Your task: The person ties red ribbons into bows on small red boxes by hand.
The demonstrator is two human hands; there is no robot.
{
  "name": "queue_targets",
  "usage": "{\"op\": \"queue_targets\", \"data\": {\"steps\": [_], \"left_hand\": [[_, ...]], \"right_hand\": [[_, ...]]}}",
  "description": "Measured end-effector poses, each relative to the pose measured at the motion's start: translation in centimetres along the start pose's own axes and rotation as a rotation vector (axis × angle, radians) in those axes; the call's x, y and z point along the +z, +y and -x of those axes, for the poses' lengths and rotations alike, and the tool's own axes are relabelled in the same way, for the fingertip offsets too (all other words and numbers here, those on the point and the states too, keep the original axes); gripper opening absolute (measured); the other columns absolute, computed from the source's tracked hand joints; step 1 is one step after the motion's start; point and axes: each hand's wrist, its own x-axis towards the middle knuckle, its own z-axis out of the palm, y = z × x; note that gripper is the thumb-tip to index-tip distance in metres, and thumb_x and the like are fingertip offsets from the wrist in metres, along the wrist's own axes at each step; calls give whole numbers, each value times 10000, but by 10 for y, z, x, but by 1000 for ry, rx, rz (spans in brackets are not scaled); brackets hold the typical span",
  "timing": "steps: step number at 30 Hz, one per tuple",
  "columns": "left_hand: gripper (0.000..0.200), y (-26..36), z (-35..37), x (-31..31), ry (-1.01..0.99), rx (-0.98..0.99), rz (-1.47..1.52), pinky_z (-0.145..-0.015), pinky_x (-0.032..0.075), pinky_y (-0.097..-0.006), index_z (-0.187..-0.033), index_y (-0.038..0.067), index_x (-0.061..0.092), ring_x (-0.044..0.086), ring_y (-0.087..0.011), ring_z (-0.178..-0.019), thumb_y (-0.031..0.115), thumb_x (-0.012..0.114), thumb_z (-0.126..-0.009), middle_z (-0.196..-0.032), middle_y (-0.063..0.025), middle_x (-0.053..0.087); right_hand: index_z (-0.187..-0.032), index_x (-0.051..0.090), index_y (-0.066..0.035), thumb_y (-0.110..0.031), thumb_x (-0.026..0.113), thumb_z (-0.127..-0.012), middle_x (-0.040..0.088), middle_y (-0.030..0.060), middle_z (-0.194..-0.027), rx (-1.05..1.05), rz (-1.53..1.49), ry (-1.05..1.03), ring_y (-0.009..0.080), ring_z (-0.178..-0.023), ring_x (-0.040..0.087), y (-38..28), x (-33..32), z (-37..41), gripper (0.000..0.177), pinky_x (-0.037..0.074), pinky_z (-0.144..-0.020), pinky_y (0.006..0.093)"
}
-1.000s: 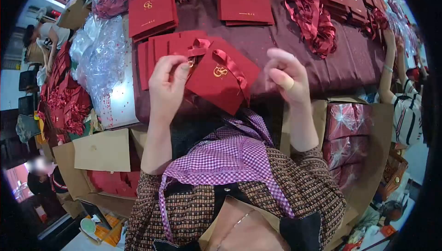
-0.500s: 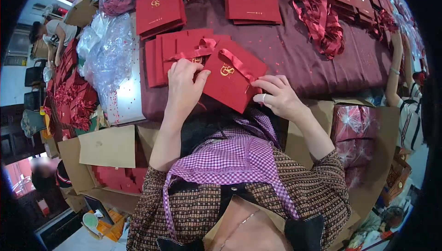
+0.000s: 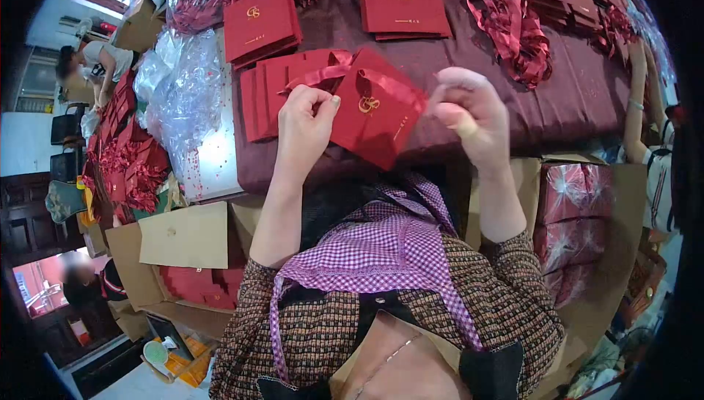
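Note:
A red gift bag [image 3: 378, 125] with a gold logo and a glossy red ribbon lies tilted on the dark red cloth [image 3: 579, 99]. My left hand [image 3: 309, 125] is at its left edge, thumb and forefinger curled together; what they pinch, if anything, is too small to make out. Right of the bag, my right hand [image 3: 473, 110] is raised, blurred by motion, its fingers bent near the ribbon's end. More red bags [image 3: 265, 96] lie overlapped behind my left hand, a ribbon across them.
Stacks of red bags [image 3: 260, 26] and a ribbon bundle [image 3: 517, 37] lie farther back. Clear plastic [image 3: 180, 92] is at the left. Open cartons [image 3: 187, 239] flank my body, the right one holding wrapped red packs [image 3: 576, 209]. A co-worker's arm [image 3: 636, 99] reaches in at right.
My right hand has lifted off the bag's right edge and moved up and right. The ribbon now stretches toward the bag's right corner. The view has shifted slightly.

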Motion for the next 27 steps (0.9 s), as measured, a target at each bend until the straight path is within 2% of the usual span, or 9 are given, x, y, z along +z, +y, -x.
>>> {"op": "queue_targets", "data": {"steps": [2,4,6,9,11,15,18,23,27], "left_hand": [[120,-2,-2,2,23,-36,41,-577,434,-303,-815,-31,641,554,-185,-635,81,682,-815,-749,-107,564],[117,-2,-4,1,-7,-76,58,-586,435,-299,-833,-28,652,560,-177,-652,84,679,-819,-753,-102,568],[118,-6,-4,0,-39,-120,75,-596,437,-295,-852,-26,662,565,-169,-669,87,676,-822,-757,-97,572],[123,-15,-5,-4,-103,-65,159,-629,442,-277,-903,-24,668,573,-156,-718,65,660,-819,-760,-91,575],[153,-14,-3,-10,-171,60,116,-666,450,-268,-944,-31,660,573,-156,-750,36,642,-808,-787,-93,585],[187,-12,0,-14,-230,47,70,-693,462,-265,-977,-34,654,580,-159,-776,15,629,-798,-840,-99,604],[199,-12,2,-13,-239,28,39,-701,475,-270,-995,-34,657,592,-156,-782,16,630,-805,-873,-109,618],[224,-15,5,-10,-255,-207,276,-675,459,-224,-1047,-55,644,547,-70,-736,25,624,-839,-824,-34,631],[226,-19,7,-6,-225,-229,332,-671,444,-205,-1059,-61,636,516,-46,-733,20,614,-850,-817,4,623]], "right_hand": [[-990,623,-15,-13,698,-820,651,27,-879,-36,123,-63,107,-805,601,16,12,-2,186,478,-735,228],[-873,643,-53,-42,732,-761,646,70,-847,-190,447,-159,209,-785,605,27,29,-5,144,467,-723,315],[-850,644,-71,-63,741,-728,632,74,-820,-372,563,-273,263,-797,587,49,42,-10,156,438,-735,362],[-845,645,-81,-82,735,-719,633,70,-804,-330,645,-225,281,-811,578,77,49,-12,154,420,-744,387],[-847,648,-70,-83,721,-736,644,84,-814,-246,680,-201,290,-827,583,81,50,-13,134,420,-746,395],[-844,647,-65,-46,741,-721,640,81,-793,-272,699,-169,270,-776,577,84,51,-14,156,436,-727,374],[-837,646,-52,-88,713,-749,656,101,-830,-237,691,-176,296,-832,585,88,51,-14,117,422,-752,398],[-851,632,-55,-102,694,-779,642,100,-829,-260,718,-147,286,-836,584,88,55,-13,106,415,-752,402],[-862,618,-59,-114,680,-796,626,95,-824,-326,752,-139,286,-823,574,85,58,-13,106,407,-738,402]]}}
